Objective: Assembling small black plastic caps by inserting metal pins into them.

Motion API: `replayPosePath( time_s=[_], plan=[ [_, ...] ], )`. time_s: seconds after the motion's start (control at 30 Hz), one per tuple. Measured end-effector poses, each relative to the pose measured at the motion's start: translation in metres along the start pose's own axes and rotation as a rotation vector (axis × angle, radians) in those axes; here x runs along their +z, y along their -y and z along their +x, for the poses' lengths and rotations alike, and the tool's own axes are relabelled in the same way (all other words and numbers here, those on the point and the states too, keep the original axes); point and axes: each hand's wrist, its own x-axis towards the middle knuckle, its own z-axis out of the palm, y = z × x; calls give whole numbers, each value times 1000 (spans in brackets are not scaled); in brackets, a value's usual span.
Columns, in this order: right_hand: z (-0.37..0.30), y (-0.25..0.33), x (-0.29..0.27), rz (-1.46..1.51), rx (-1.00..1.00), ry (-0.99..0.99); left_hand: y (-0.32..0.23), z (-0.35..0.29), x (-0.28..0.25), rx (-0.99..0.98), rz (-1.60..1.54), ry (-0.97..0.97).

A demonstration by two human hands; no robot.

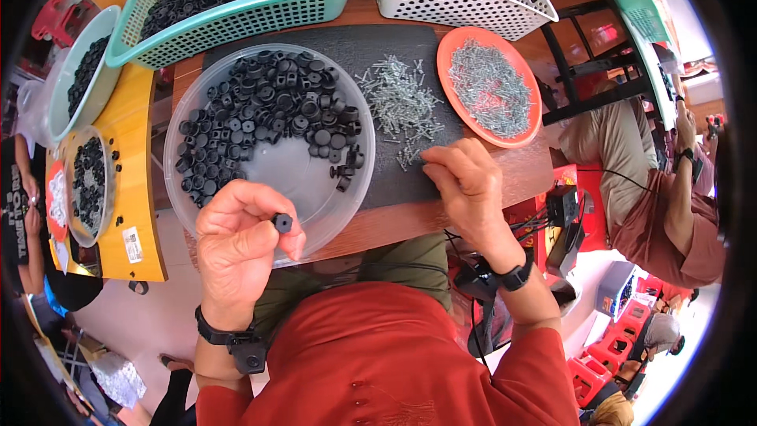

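Observation:
Between the thumb and fingers of my left hand (pixel 240 237) is a small round black plastic part (pixel 282 223) with a hole in its face. That hand is over the near rim of a clear round tub (pixel 288 166), which holds many similar black parts (pixel 276 99). My right hand (pixel 471 189) is closed in a pinch at the near right edge of a loose pile of small silver screws (pixel 402 102). Whatever its fingertips hold is too small or hidden to make out. The pile lies on a dark mat (pixel 378 181), right of the tub.
An orange plate (pixel 538 122) of silver screws sits to the right. Behind stand a green basket (pixel 244 24) and a white basket (pixel 465 12) of black parts. On a yellow table (pixel 138 189) at left is another tub (pixel 106 225). Other people sit on both sides.

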Motion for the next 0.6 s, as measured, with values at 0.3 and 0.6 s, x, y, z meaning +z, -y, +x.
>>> replayPosePath(
  time_s=[0.3,0.6],
  plan=[
    [13,-11,4,-279,-180,113,6,-2,2,-17,37,-13],
    [16,14,-5,131,29,187,5,-3,6,-30,90,-86]
  ],
)
